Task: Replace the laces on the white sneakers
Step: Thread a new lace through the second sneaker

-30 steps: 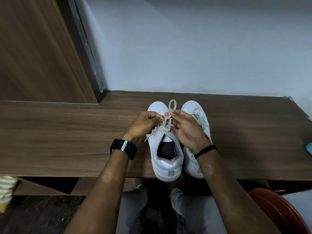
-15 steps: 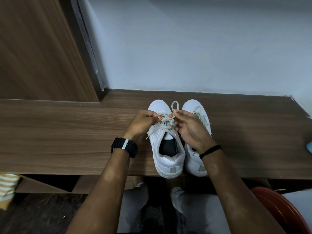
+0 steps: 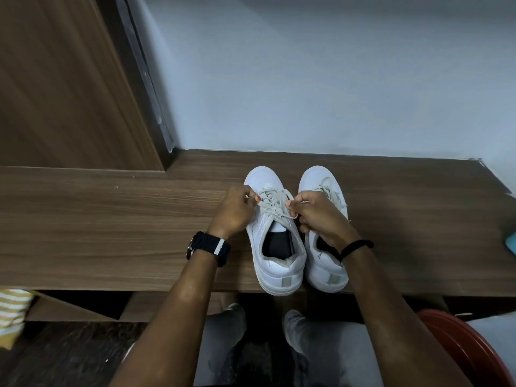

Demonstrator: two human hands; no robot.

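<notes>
- The sneakers (image 3: 296, 230) stand side by side at the near edge of the desk (image 3: 111, 227), heels toward the person, probably so both hands reach the lacing.
- The left hand (image 3: 234, 213) pinches one lace (image 3: 275, 203) strand on the left sneaker; its grip is pressed together on it.
- The right hand (image 3: 318, 216) pinches the other strand, fingers curled.
- Both wrists angle inward, pulling apart, seemingly working the knot.

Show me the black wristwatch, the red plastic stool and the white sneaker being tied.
black wristwatch (image 3: 208, 247): head view, on the strap.
red plastic stool (image 3: 458, 342): head view, on its rim.
white sneaker being tied (image 3: 282, 268): head view, on the heel.
</notes>
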